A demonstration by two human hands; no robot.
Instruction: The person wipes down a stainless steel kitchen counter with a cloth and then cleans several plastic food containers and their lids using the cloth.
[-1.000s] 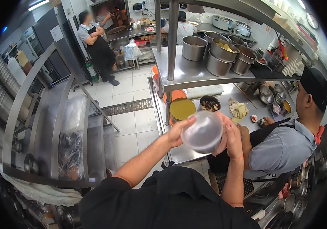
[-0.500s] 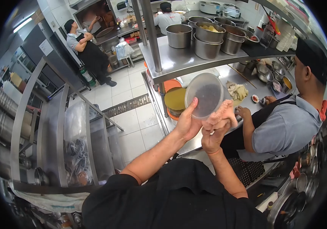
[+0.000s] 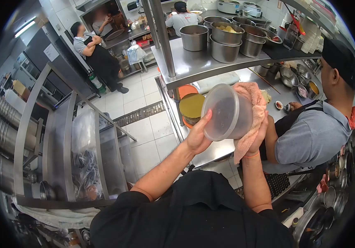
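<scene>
A clear round plastic container (image 3: 223, 113) is tilted on its side in front of me, its open rim facing left and towards me. My left hand (image 3: 199, 134) grips the rim at its lower left, thumb over the edge. A pink cloth (image 3: 250, 97) drapes over the container's right side and base. My right hand (image 3: 259, 134) presses the cloth against the container from the right, with its fingers partly hidden behind the cloth. Behind the container, a drum with an olive-yellow top (image 3: 192, 105) stands beside the steel work table (image 3: 217, 152).
A co-worker in a grey shirt (image 3: 312, 136) stands close on my right at the table. Steel pots (image 3: 226, 51) stand on the shelf ahead. A metal rack (image 3: 68, 144) is on my left. Another person in a black apron (image 3: 103, 62) stands further back, past the floor drain (image 3: 140, 113).
The container has turned so its side wall shows more. The cloth has spread from a bunch below right to a drape over the right side, and my right hand has moved right and up.
</scene>
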